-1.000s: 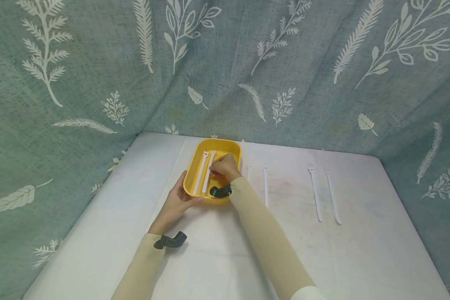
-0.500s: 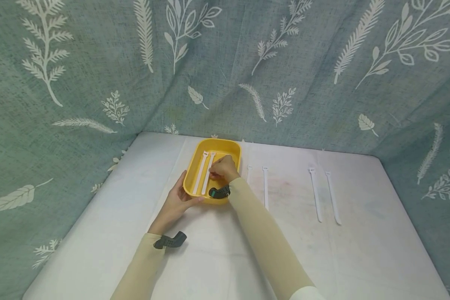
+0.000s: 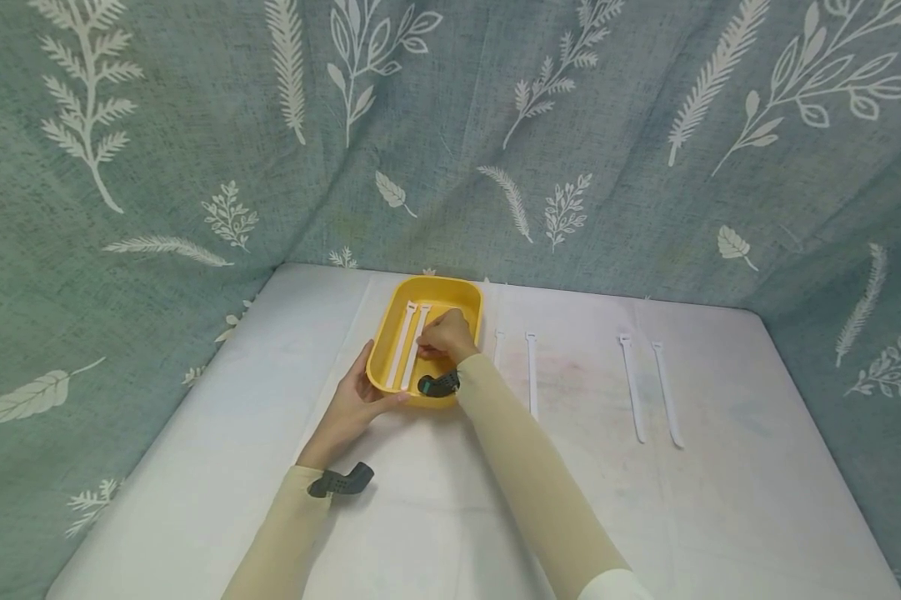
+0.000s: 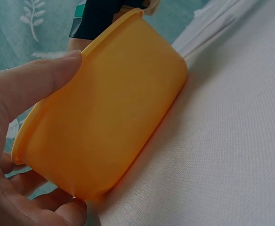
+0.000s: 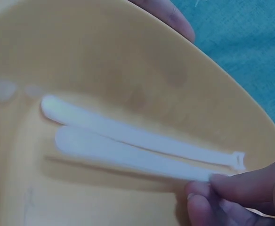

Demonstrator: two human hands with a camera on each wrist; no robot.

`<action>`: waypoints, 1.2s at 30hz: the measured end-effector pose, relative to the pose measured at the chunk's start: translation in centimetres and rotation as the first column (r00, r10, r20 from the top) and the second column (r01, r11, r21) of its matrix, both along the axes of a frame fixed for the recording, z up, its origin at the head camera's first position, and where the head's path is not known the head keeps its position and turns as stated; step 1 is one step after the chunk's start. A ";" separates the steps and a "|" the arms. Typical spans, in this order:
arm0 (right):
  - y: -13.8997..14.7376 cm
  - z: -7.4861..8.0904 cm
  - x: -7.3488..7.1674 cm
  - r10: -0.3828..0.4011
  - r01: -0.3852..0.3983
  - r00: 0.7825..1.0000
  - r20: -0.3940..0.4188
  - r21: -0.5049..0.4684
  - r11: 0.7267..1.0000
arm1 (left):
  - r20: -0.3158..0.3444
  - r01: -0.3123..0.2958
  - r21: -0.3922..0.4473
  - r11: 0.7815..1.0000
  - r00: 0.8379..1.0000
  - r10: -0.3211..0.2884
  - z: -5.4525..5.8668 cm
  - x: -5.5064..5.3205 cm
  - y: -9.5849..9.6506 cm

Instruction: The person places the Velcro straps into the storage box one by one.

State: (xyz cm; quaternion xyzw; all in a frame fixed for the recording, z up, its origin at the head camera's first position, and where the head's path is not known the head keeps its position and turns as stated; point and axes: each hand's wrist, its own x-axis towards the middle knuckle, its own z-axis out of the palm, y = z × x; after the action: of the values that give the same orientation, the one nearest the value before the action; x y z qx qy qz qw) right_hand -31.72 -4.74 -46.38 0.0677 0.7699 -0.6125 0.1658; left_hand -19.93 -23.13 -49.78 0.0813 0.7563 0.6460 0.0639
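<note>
A yellow plastic tray (image 3: pixel 437 290) stands on the white-covered table. My left hand (image 3: pixel 351 407) grips its near-left corner; in the left wrist view the thumb lies on the rim and the fingers curl round the side. Inside the tray, my right hand (image 3: pixel 448 335) pinches a white cable strap (image 5: pixel 128 157) near its head end between thumb and fingers. A second white cable strap (image 5: pixel 142 135) with a slotted head lies beside it on the tray floor, nearly parallel. The held strap's head is hidden by my fingers in the right wrist view.
Right of the tray lie two more straps, one faint (image 3: pixel 498 348) and one plainer (image 3: pixel 533 375), with lower ends partly behind my right sleeve. Farther right lie another strap (image 3: pixel 632 390) and its neighbour (image 3: pixel 668 393). A leaf-patterned curtain (image 3: pixel 435 167) surrounds the table's back and sides.
The pinched strap has shifted slightly toward me and left, closer to the strap beside it, with my right hand. My left hand and the tray have stayed put.
</note>
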 end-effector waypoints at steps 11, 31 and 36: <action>-0.2 -0.1 0.1 0.014 -0.014 1.000 -0.017 0.017 1.000 | -0.011 0.001 -0.007 1.000 1.000 -0.001 -0.1 0.0 0.0; 0.4 0.2 0.3 0.049 -0.050 0.998 -0.042 -0.017 0.999 | 0.011 -0.010 -0.024 1.000 1.000 0.010 -0.3 0.0 0.0; 1.2 1.7 0.8 0.086 -0.091 0.992 -0.090 -0.056 0.994 | 0.020 -0.012 -0.019 1.000 1.000 0.012 0.0 0.1 -0.1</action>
State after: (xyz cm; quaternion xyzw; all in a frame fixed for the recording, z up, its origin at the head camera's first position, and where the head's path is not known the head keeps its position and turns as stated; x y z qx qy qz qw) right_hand -30.92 -3.58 -44.68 0.0015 0.7601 -0.6297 0.1607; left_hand -19.82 -23.20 -49.82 0.0698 0.7620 0.6402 0.0684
